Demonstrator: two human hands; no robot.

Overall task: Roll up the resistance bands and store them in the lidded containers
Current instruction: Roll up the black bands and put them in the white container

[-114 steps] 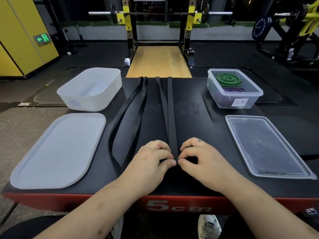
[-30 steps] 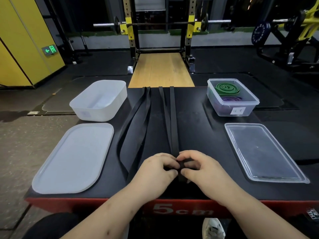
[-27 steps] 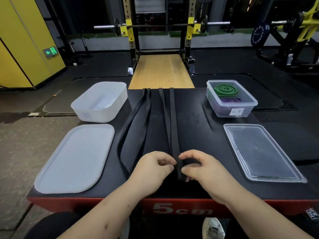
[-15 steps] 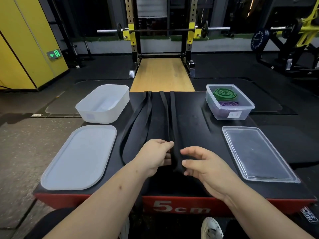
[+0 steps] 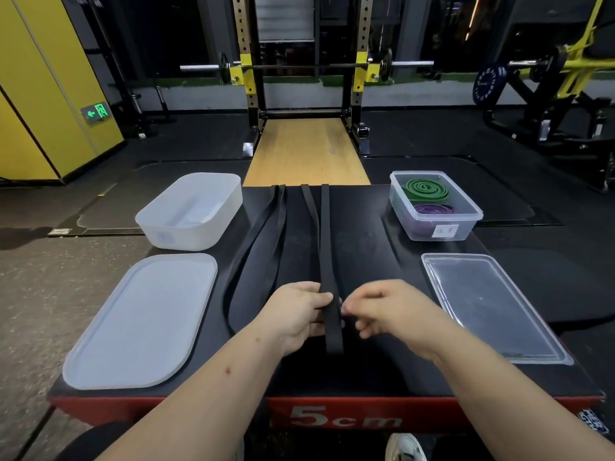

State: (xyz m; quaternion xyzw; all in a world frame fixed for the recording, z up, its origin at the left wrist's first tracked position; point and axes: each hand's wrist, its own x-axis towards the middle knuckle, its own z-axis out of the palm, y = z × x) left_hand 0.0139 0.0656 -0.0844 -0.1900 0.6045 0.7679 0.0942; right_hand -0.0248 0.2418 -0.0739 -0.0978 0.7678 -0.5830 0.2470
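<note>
Left hand [image 5: 296, 311] pinches a narrow black band [image 5: 324, 244] lying across the desk [image 5: 366, 254]. Right hand [image 5: 389, 311], blurred, curls just beside it; grip unclear. Left of the hands: wider black band [image 5: 263, 247], white lid [image 5: 143, 321], white tub [image 5: 186, 234]. Right: clear lid [image 5: 482, 301], clear box [image 5: 466, 229] holding green roll [image 5: 426, 189] and purple roll [image 5: 432, 208].

White "5cm" runs along the red front edge of the table [image 5: 233, 412], bottom center. At lower right, a badge [image 5: 595, 424] on that edge is cut off and unreadable. A green exit sign [image 5: 96, 111] with a left arrow and running figure hangs on the yellow wall [image 5: 40, 94], upper left. The handwritten label [image 5: 446, 230] on the clear container [image 5: 404, 224] and the lettering ringing the blue plate [image 5: 489, 83] are too small to read.
</note>
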